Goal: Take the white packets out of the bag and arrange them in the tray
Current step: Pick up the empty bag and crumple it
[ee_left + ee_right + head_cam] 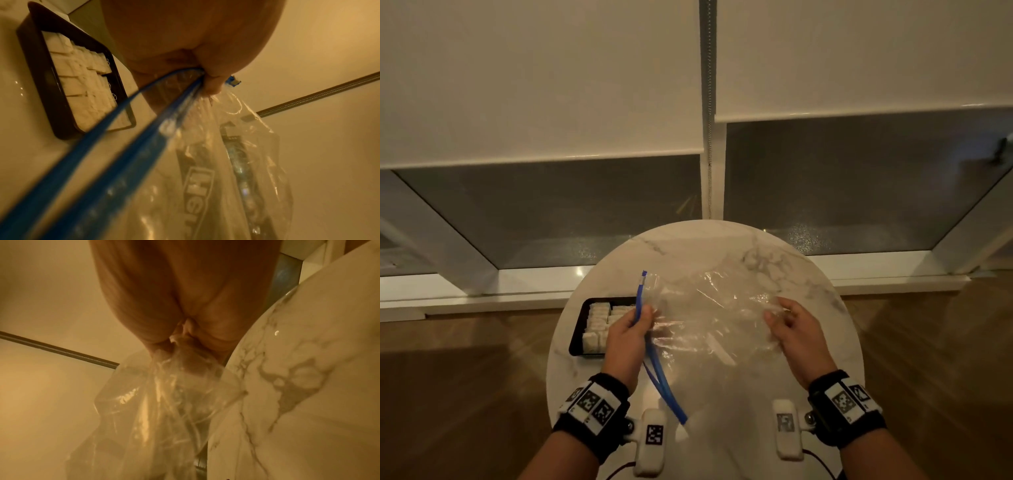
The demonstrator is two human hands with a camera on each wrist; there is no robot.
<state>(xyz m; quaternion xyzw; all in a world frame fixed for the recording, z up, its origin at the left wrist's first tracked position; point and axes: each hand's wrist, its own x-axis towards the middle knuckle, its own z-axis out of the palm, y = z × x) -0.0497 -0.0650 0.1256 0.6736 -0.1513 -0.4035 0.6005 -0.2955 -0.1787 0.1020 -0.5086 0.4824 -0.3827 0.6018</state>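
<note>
Landmark: the round marble table [722, 246]; every place below is given from it.

Bag: a clear plastic bag [709, 318] with a blue zip strip [641, 301] is held up above the middle of the table, stretched between the two hands. No white shape shows through the film in any view, so it looks empty — though creases and glare could hide a small item.

Left hand: the left hand [625, 339] has thumb and fingers clamped on the blue zip strip at the bag's mouth end, over the table's left half; the left wrist view shows both blue lips running out of the grip.

Right hand: the right hand [796, 329] has its fingers curled together, pinching a gathered bunch of film at the bag's other end, over the table's right half.

Tray: a black tray [578, 329] sits at the table's left edge, just left of the left hand.

Packets: the white packets [599, 318] stand in close rows inside the tray, filling most of it; a little of the tray's dark floor shows at one end in the left wrist view.

Done: by my reading, the emptying and the arranging are finished or nearly so.

Left: likely only a last check of the bag — then laying it aside on the table.
</note>
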